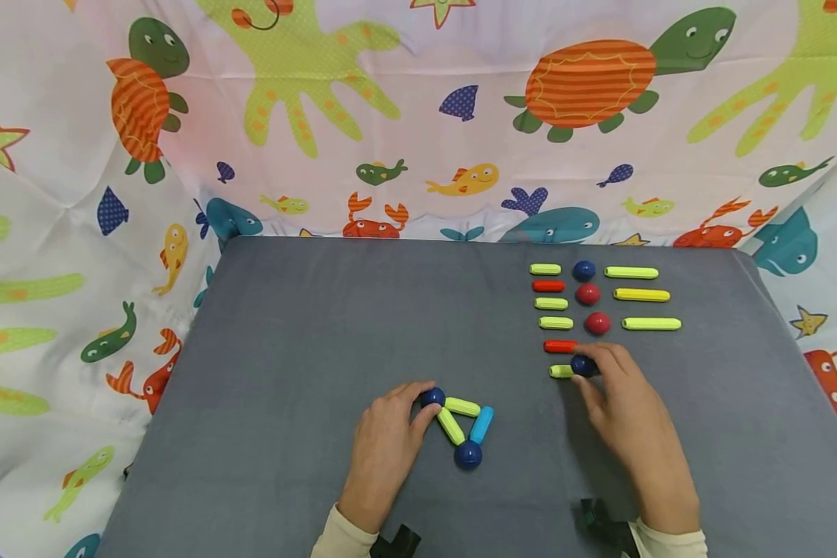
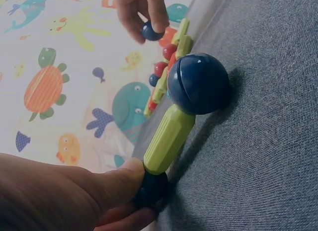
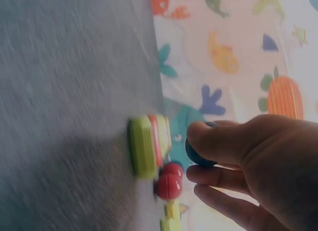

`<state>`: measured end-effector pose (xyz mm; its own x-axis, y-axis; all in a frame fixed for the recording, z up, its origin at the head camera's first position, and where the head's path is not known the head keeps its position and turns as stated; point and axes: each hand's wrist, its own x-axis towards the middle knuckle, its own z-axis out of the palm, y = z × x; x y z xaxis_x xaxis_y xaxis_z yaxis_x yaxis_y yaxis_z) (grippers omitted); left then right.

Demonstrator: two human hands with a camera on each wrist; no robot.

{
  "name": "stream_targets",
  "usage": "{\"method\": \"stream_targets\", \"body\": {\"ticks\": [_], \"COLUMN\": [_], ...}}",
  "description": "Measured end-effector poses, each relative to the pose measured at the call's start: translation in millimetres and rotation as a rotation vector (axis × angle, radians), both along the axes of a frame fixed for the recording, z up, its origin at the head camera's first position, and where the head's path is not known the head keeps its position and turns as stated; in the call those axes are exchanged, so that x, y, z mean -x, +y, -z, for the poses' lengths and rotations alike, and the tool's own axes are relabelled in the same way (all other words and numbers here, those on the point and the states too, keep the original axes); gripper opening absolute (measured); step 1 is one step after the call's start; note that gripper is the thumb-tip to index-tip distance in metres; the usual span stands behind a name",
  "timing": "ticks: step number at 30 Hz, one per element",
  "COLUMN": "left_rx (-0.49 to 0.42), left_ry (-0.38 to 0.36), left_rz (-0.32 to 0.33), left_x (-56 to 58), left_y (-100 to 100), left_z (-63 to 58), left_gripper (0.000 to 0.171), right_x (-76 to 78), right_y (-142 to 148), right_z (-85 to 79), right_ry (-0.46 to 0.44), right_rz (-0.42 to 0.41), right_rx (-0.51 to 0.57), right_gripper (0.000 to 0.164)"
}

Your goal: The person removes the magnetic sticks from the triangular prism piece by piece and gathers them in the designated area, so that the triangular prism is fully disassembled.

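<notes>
Thumb and fingers of my left hand pinch a dark blue ball at one corner of a small triangle. Two yellow-green rods run from that ball, one short rod and another. A light blue rod forms the third side, and a second dark blue ball sits at the near corner. No ball shows at the right corner. On the other side, my right hand grips a loose dark blue ball between thumb and fingers, raised over the lowest short green rod.
Short rods stand in a column, among them a red rod. Beside them are a blue ball and two red balls, one a red ball. Longer rods, including a yellow rod, lie farther right. A printed curtain borders the grey table.
</notes>
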<state>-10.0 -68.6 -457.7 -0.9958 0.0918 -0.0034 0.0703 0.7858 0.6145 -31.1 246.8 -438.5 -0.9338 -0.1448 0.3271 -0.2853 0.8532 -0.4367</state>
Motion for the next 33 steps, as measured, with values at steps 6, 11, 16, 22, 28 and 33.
{"method": "stream_targets", "body": {"ticks": [6,11,16,22,28,33], "left_rx": [0.001,-0.001,-0.006,-0.007,-0.007,-0.011], "left_ry": [0.009,0.022,0.021,0.008,0.008,0.006], "left_rz": [-0.002,-0.004,-0.003,-0.002,-0.006,-0.008], "left_x": [-0.1,-0.3,-0.4,-0.5,-1.0,-1.2], "left_y": [-1,-1,-1,0,0,0], "left_z": [-0.5,-0.4,-0.1,0.7,1.3,1.0], "left_gripper": [0.035,0.034,0.034,0.034,0.034,0.034], "right_x": [8.8,15.1,20.5,24.3,27.1,28.2], "right_y": [17,24,30,35,38,39], "right_z": [0.0,5.0,12.3,17.9,21.2,23.3], "right_ry": [-0.046,-0.126,-0.139,-0.161,-0.186,-0.202], "right_rz": [0.106,0.173,0.177,0.22,0.242,0.254], "right_rx": [0.007,-0.009,-0.009,-0.032,-0.056,-0.073], "right_gripper": [0.052,0.05,0.047,0.049,0.048,0.049]}}
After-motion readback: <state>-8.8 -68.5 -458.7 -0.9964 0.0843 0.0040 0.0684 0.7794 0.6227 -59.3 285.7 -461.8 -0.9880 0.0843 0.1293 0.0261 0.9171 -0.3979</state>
